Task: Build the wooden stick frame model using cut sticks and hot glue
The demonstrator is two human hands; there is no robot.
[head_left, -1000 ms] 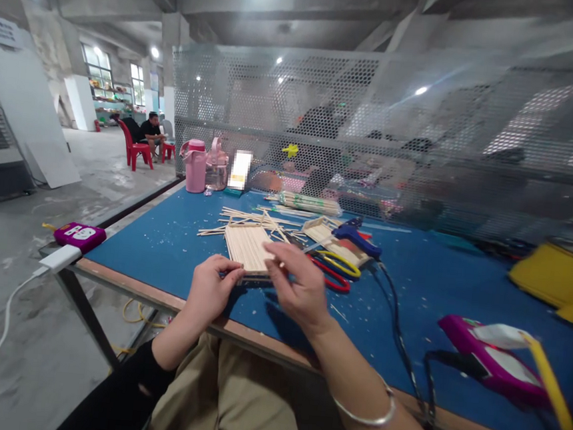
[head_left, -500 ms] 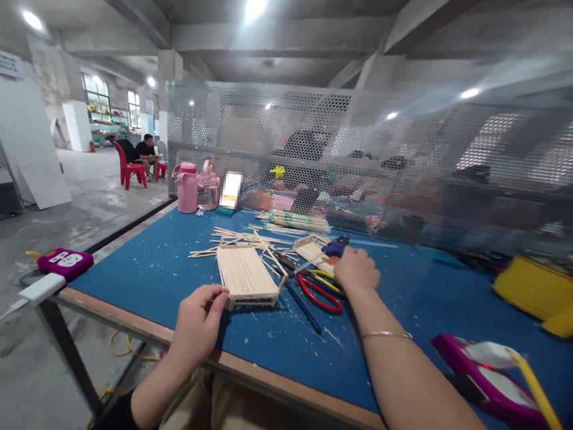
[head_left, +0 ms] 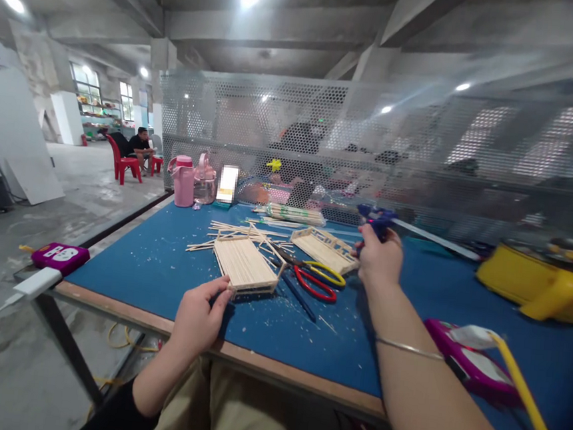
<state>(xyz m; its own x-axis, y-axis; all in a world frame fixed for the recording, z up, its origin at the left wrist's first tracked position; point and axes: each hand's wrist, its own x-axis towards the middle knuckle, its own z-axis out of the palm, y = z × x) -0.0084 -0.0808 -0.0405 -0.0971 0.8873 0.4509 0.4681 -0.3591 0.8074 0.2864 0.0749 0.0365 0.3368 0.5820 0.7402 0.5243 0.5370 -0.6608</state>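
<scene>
My left hand [head_left: 203,308] pinches the near left corner of a flat wooden stick frame [head_left: 246,264] lying on the blue tabletop [head_left: 151,270]. My right hand [head_left: 382,253] is closed around a dark blue tool [head_left: 377,217], which looks like a glue gun and is partly hidden by the fingers. A pale stick or cord extends to the right from it. Just left of that hand lies a second stick frame [head_left: 324,249] with raised edges. Scissors with red and yellow handles [head_left: 316,290] rest between the two frames, beside a dark blue pen-like rod [head_left: 300,298].
Loose sticks [head_left: 209,236] and bundled sticks [head_left: 294,214] lie behind the frames. Pink bottles [head_left: 184,182] and a phone [head_left: 228,183] stand at the back left. Purple power strips [head_left: 59,257] and a yellow container [head_left: 505,271] sit near the sides. A mesh partition [head_left: 255,118] borders the table.
My right hand has moved right and slightly up with the blue tool, uncovering more of the second frame. My left hand still grips the first frame's corner. The view has shifted slightly.
</scene>
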